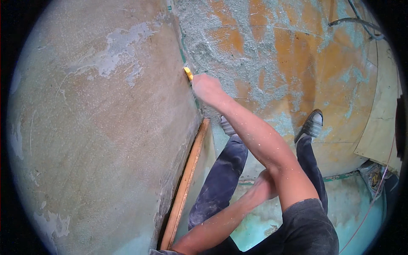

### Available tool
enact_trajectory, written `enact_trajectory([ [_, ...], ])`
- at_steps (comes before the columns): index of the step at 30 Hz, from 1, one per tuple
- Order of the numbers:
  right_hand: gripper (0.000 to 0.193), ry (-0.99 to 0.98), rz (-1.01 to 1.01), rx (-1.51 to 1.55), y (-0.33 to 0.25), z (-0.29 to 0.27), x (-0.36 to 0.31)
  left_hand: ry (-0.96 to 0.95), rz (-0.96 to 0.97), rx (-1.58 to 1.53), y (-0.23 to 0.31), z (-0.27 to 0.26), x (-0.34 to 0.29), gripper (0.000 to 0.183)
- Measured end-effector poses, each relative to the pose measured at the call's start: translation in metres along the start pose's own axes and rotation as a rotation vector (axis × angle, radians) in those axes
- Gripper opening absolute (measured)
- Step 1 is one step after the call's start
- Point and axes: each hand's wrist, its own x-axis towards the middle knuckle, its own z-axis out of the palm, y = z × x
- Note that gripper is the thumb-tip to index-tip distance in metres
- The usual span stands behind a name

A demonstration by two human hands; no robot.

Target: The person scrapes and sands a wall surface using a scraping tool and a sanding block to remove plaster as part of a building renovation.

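My right hand [207,88] is closed around a slim yellow tool [188,73], perhaps a cutter; most of it is hidden in my fist. Its tip points up and left, at the seam where the mottled grey-brown wall panel [106,106] meets the rough floor [259,55]. Thin green strips [183,49] show along that seam. My right arm reaches across my body from the lower right. Beneath its elbow, my left hand [265,185] rests tucked close to the arm, with its fingers hidden.
A wooden strip [185,182] runs along the panel's lower edge. My shoes [313,123] stand on the orange and grey-green surface. Dark cables [357,20] lie at the upper right, above a pale board [382,123]. A plastic bag [374,176] and thin red cord [369,210] are at the right.
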Motion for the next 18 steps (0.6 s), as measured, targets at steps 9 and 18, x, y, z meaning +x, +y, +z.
enact_trajectory([
  [9,0.03,0.054,-0.028,0.024,-0.002,0.003,-0.021,0.219,-0.051,-0.805,-0.034,0.065,-0.009,0.03],
  [18,0.032,-0.069,0.039,0.069,-0.001,0.042,-0.059,0.137,0.16,-1.029,-0.067,0.15,0.011,0.033],
])
